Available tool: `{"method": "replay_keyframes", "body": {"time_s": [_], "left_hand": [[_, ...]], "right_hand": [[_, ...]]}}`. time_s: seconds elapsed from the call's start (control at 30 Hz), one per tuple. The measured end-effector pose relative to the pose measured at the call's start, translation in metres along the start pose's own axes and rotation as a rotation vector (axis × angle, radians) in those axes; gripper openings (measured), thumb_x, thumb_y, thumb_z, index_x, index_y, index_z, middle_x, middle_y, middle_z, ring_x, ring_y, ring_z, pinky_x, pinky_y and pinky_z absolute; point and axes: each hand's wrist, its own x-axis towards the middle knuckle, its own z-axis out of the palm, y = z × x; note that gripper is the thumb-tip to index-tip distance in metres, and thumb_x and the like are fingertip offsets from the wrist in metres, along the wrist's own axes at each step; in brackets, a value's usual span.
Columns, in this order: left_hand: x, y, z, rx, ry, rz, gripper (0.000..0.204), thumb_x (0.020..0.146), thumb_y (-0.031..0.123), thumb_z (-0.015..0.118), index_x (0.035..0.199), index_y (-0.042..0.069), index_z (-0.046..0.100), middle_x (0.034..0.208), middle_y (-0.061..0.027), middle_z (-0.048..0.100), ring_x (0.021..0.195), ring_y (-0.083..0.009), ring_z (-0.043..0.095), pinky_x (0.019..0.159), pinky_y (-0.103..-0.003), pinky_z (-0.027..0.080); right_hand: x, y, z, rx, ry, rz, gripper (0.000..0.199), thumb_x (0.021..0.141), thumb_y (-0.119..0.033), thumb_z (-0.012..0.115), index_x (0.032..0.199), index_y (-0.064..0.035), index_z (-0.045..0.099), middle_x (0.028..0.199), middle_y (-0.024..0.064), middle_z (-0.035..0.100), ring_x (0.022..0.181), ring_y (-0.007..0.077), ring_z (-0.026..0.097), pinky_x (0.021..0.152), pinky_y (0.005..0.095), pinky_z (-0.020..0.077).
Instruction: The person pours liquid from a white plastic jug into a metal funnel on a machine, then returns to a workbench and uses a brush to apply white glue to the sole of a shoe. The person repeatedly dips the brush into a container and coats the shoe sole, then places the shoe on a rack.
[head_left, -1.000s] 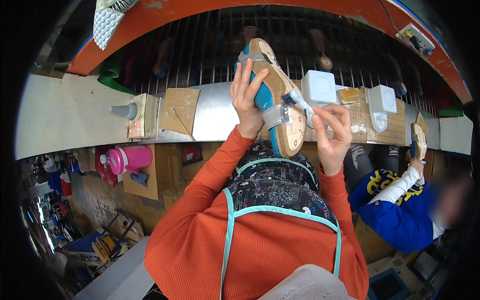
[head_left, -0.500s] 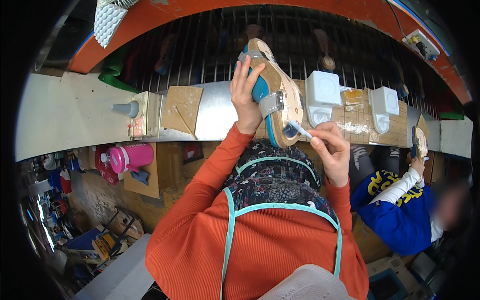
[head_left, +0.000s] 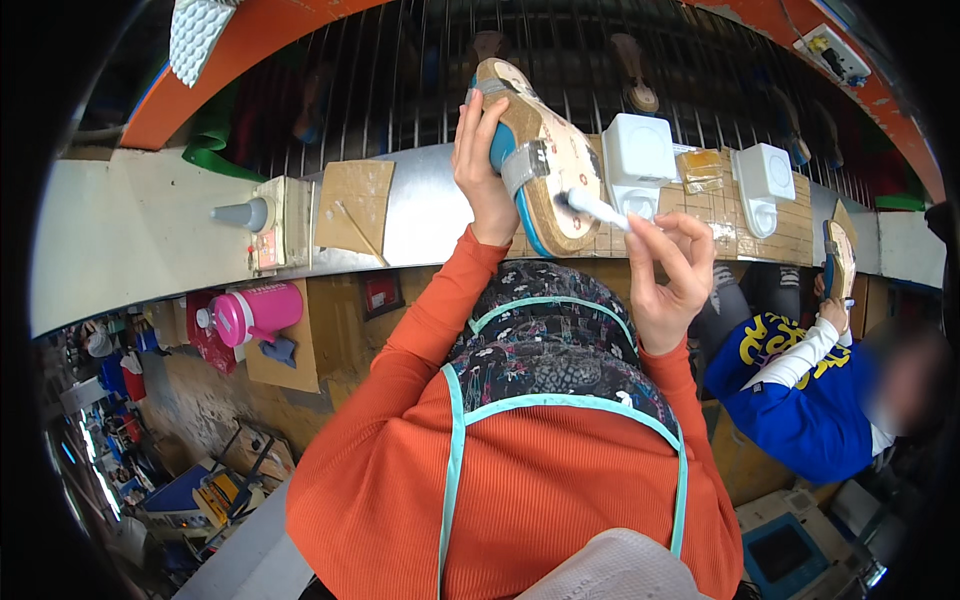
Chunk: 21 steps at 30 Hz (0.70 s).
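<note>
My left hand grips a sandal that sits on a blue shoe last, its pale underside turned toward me and its near end low. Grey straps wrap round the sandal's side onto the underside. Between the thumb and fingers of my right hand is a small brush with a white handle. Its dark bristles touch the underside of the sandal near the lower end. The palm side of my left hand is partly hidden behind the last.
Two white dispensers stand on the cardboard-covered bench edge, with a yellowish block between them. At left are a stick on cardboard, a grey cone and a pink jug. A co-worker in blue holds another sandal at right.
Both the sandal and my left hand have risen a little. The brush has moved up the underside, away from the sandal's lower rim, and my right fingers have spread somewhat.
</note>
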Motion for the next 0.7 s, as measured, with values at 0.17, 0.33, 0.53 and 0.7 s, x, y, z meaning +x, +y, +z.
{"method": "replay_keyframes", "body": {"time_s": [0.17, 0.33, 0.53, 0.7], "left_hand": [[-0.004, -0.003, 0.0, -0.13, -0.018, -0.064, 0.053, 0.077, 0.002, 0.071, 0.128, 0.012, 0.058, 0.141, -0.0176, 0.05, 0.129, -0.0328, 0.05, 0.105, -0.039, 0.043], [-0.01, -0.002, -0.006, -0.327, -0.118, -0.131, 0.056, 0.082, 0.019, 0.073, 0.13, 0.0, 0.053, 0.14, -0.0131, 0.049, 0.127, -0.0207, 0.05, 0.104, -0.032, 0.045], [-0.018, 0.011, -0.014, -0.614, -0.184, -0.268, 0.055, 0.074, 0.006, 0.076, 0.126, 0.004, 0.058, 0.133, -0.0149, 0.057, 0.127, -0.0232, 0.052, 0.102, -0.033, 0.046], [-0.021, 0.016, -0.019, -1.142, -0.291, -0.472, 0.06, 0.086, 0.018, 0.07, 0.138, 0.002, 0.046, 0.141, -0.0126, 0.048, 0.129, -0.0217, 0.048, 0.104, -0.033, 0.045]], "right_hand": [[-0.003, 0.002, -0.003, -0.025, -0.03, -0.309, 0.026, 0.073, -0.007, 0.08, 0.097, -0.0145, 0.077, 0.096, 0.0038, 0.061, 0.084, 0.0162, 0.054, 0.077, 0.0284, 0.035], [-0.008, -0.002, -0.002, -0.188, 0.067, -0.267, 0.033, 0.066, -0.007, 0.083, 0.097, -0.0169, 0.077, 0.096, 0.0029, 0.06, 0.086, 0.0163, 0.054, 0.078, 0.0307, 0.0356], [-0.008, -0.011, -0.002, -0.125, 0.036, -0.345, 0.041, 0.06, -0.006, 0.084, 0.098, -0.0198, 0.077, 0.098, 0.0022, 0.059, 0.088, 0.0176, 0.053, 0.077, 0.0317, 0.0342], [-0.008, -0.013, -0.001, -0.164, 0.017, -0.556, 0.038, 0.061, -0.006, 0.084, 0.097, -0.019, 0.077, 0.101, 0.0029, 0.06, 0.088, 0.0185, 0.053, 0.077, 0.0303, 0.0345]]}}
